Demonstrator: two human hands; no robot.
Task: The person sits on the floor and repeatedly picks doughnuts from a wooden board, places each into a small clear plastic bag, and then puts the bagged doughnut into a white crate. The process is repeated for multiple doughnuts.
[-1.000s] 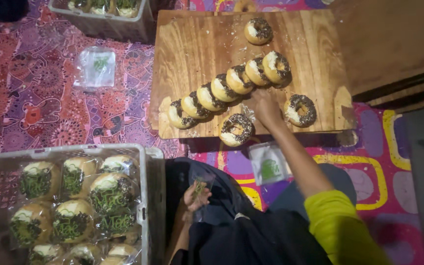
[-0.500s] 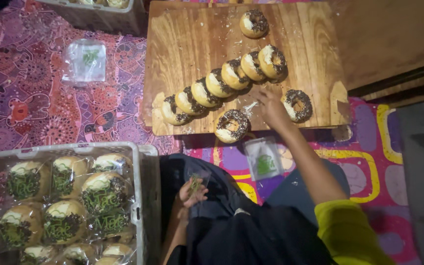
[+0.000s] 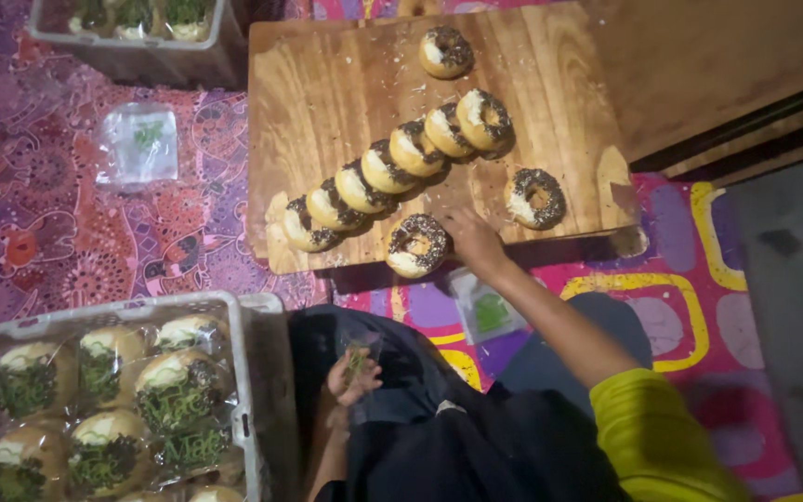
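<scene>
head view: right hand (image 3: pixel 472 240) fingers released beside doughnut (image 3: pixel 416 244); left hand (image 3: pixel 352 376) grasping clear packet (image 3: pixel 361 346).

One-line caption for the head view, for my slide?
Right hand reaches for a sprinkled doughnut on the wooden board; left hand holds a small clear bag.

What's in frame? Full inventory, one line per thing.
doughnuts: nine, white icing with dark sprinkles, on the board; six in an overlapping diagonal row
wooden board: one, light brown, top centre
wrapped doughnuts: several, green-topped, in the grey crate lower left
second crate: one, grey, top left
plastic bags: two, clear, on the patterned mat
left hand: holds a small clear bag, over the lap
right hand: at the board's near edge, yellow sleeve
</scene>
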